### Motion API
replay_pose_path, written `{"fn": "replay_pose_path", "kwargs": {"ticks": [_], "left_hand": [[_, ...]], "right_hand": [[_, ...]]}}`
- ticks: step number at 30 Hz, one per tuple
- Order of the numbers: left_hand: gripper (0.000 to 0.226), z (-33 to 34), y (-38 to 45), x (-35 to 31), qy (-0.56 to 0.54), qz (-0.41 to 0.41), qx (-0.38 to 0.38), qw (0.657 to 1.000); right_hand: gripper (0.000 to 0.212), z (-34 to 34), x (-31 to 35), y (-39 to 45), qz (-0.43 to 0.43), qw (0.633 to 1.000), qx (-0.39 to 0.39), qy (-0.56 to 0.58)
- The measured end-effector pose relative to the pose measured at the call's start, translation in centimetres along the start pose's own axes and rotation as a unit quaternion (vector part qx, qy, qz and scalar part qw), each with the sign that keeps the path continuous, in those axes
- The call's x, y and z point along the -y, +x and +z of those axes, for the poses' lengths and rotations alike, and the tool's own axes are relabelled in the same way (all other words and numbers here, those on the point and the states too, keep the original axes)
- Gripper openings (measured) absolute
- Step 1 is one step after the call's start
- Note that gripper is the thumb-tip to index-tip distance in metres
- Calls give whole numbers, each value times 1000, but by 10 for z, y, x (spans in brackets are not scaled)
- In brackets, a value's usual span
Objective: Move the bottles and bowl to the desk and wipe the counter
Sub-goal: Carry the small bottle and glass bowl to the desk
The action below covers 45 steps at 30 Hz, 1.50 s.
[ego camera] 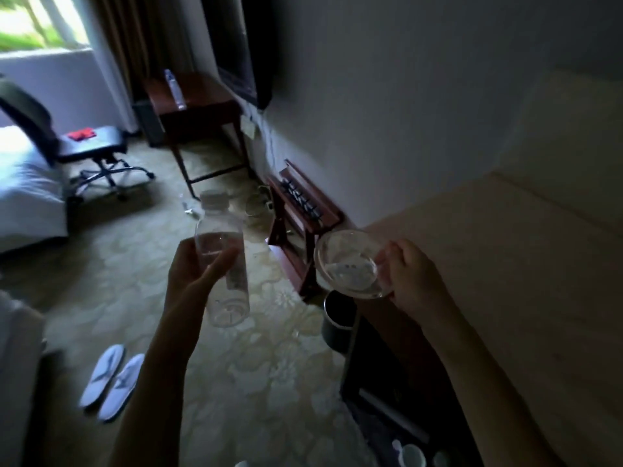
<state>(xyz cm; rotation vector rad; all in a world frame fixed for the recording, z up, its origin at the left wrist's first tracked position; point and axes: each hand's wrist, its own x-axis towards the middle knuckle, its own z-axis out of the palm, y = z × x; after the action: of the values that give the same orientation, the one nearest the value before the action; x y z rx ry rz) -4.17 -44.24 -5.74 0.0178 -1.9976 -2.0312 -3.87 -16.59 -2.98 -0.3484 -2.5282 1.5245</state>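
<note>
My left hand grips a clear plastic bottle with a white cap, held upright over the carpet. A clear glass bowl is pinched by its rim in my right hand, just off the near end of the pale counter on the right. At the far end of the room stands the dark wooden desk, with another clear bottle upright on its top.
A luggage rack and a dark waste bin stand along the wall between the counter and the desk. An office chair with a red item on it sits left of the desk. White slippers lie on the carpet. A bed is at the left.
</note>
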Motion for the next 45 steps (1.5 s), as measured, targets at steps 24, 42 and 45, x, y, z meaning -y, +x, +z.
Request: {"fn": "replay_pose_path", "kwargs": {"ticks": [24, 42, 45], "left_hand": [[64, -363, 355, 145, 104, -79, -164, 978], [76, -543, 771, 238, 73, -147, -238, 957], [76, -584, 852, 255, 77, -148, -207, 964]], "right_hand": [[29, 547, 155, 248, 13, 972, 234, -33], [31, 923, 287, 570, 29, 960, 276, -45], [32, 981, 313, 617, 44, 966, 251, -51]]}}
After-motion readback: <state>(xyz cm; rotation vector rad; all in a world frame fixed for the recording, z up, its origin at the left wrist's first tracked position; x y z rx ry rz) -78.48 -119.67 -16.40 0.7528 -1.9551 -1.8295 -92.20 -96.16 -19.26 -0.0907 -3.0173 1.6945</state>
